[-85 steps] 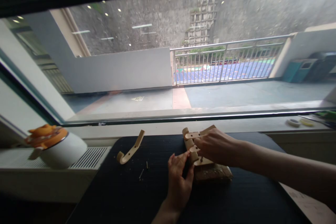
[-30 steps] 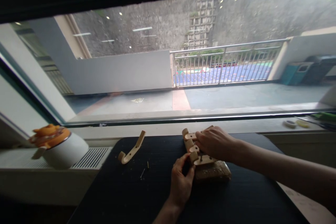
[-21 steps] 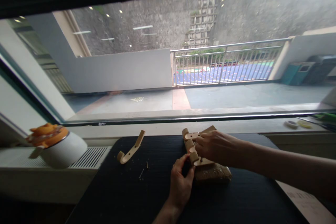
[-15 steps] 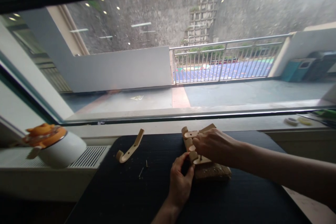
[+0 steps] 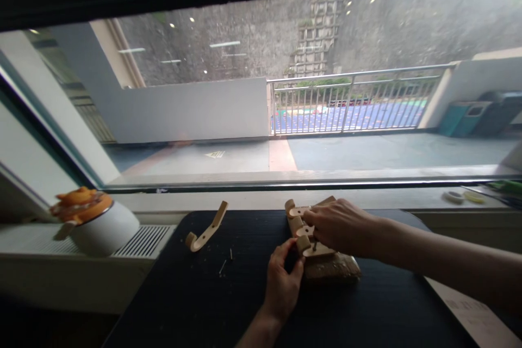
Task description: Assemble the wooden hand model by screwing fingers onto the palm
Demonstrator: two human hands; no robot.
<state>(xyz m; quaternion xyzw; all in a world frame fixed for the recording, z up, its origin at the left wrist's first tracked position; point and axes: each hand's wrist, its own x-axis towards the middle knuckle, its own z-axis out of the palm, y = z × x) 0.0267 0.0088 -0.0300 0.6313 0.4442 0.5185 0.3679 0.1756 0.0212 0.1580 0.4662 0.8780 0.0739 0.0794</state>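
A wood block (image 5: 332, 268) with rough, bark-like sides lies on the black table. Several pale wooden hooks sit side by side across it. My left hand (image 5: 283, 277) grips the curled end of the nearest wooden hook (image 5: 322, 250), thumb and fingers around it. A thin upright shank (image 5: 314, 246), like a screw or tool shaft, stands in that hook. Right above it is my right hand (image 5: 340, 225), fingers curled closed; whatever they pinch is hidden. The middle hook (image 5: 305, 231) shows a dark hole, and the far hook (image 5: 299, 211) is partly covered by my right hand.
A loose wooden hook (image 5: 207, 231) with two holes lies left on the black table (image 5: 196, 304). Two thin screws or nails (image 5: 222, 267) lie near it. A white pot (image 5: 108, 231) with an orange top stands far left. Tape rolls (image 5: 453, 197) rest on the sill at right.
The view has shifted slightly. My right hand has turned a little over the nearest hook, baring more of the middle hook's hole. My left hand keeps its grip.
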